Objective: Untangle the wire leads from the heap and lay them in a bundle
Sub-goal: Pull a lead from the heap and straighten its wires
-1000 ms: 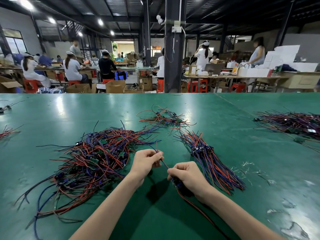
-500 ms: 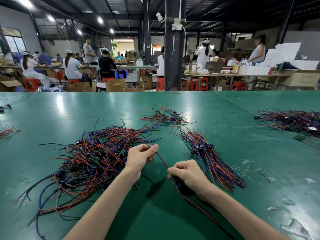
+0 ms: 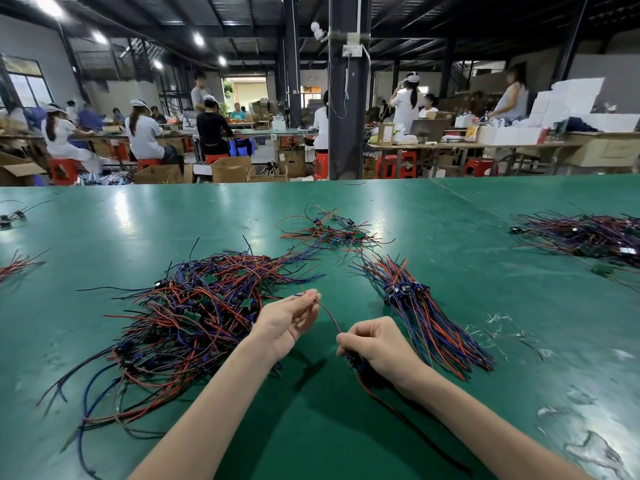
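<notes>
A single wire lead (image 3: 330, 318) is held stretched above the green table (image 3: 450, 237) between both hands. Its upper end is pinched in the grip of the left hand (image 3: 287, 320). Its lower part is enclosed in the curled grip of the right hand (image 3: 377, 344). The tangled heap (image 3: 194, 313) is seen just left of the hands, the straightened bundle (image 3: 426, 317) just right.

Green table (image 3: 450, 220), black pillar (image 3: 348, 116), red stools (image 3: 394, 165), cardboard boxes (image 3: 230, 169).
</notes>
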Demonstrator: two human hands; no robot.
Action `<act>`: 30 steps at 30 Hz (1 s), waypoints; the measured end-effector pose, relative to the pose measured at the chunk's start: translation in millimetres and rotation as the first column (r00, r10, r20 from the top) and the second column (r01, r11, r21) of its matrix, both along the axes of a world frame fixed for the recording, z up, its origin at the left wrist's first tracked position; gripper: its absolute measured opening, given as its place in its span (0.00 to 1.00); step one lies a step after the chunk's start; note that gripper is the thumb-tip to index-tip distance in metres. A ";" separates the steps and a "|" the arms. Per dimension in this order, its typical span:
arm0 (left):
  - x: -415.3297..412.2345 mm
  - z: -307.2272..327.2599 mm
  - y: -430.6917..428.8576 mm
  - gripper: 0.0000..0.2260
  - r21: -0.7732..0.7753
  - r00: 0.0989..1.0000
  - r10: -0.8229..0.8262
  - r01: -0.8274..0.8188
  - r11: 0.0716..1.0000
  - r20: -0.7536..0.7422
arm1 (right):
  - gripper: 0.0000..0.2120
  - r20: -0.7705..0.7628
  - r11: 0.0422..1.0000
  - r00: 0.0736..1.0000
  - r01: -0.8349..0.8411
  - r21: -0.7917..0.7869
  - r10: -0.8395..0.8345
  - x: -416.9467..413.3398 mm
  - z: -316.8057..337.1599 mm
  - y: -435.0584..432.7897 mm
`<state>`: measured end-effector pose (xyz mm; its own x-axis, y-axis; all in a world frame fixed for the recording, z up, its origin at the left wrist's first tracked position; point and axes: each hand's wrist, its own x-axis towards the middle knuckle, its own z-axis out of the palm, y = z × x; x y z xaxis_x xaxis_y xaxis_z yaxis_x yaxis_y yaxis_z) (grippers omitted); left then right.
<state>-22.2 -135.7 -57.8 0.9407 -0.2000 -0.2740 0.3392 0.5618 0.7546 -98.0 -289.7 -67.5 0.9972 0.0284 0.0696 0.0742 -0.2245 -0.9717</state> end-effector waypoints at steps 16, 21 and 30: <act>0.3 -10.6 2.1 0.05 0.696 0.661 -0.247 -0.598 0.396 0.709 | 0.14 -0.014 0.999 0.999 -0.035 -0.001 0.035 -1.5 2.5 1.1; 0.7 -6.1 2.8 0.04 0.644 0.667 -0.140 -0.610 0.461 0.732 | 0.14 -0.008 1.000 1.000 -0.015 0.020 0.015 0.8 3.2 0.9; 6.8 -10.5 10.0 0.10 0.687 0.778 -0.101 -0.476 0.550 0.620 | 0.15 -0.014 0.998 0.999 -0.043 0.045 0.044 -1.9 3.4 0.9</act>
<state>-15.5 -125.7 -68.3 0.9395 0.0219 0.3420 -0.3130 -0.3514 0.8823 -100.0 -288.8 -64.2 0.9960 0.0693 0.0564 0.0680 -0.1779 -0.9817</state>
